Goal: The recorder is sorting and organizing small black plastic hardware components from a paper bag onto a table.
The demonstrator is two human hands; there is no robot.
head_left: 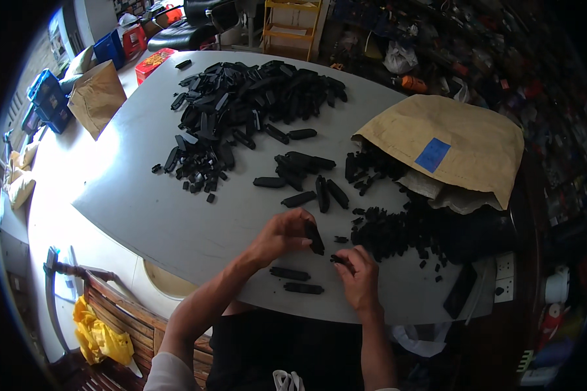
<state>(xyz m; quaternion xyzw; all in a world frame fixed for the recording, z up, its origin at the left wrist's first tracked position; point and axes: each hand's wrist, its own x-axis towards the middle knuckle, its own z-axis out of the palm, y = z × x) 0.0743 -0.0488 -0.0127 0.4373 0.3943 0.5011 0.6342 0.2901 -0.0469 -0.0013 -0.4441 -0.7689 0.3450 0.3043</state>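
Over the near part of the table, my left hand grips a long black plastic piece, held tilted between thumb and fingers. My right hand, just to the right, pinches a small black plastic part at its fingertips. The two pieces are apart. Two long black pieces lie on the table between my forearms. Beyond my hands is a loose group of similar long pieces. A heap of small black parts spreads beside my right hand.
A large heap of long black pieces covers the table's far side, with small blocks at its near left. On the right, a brown paper sack lies with parts at its mouth. A flat black object and a white power strip are at the right edge.
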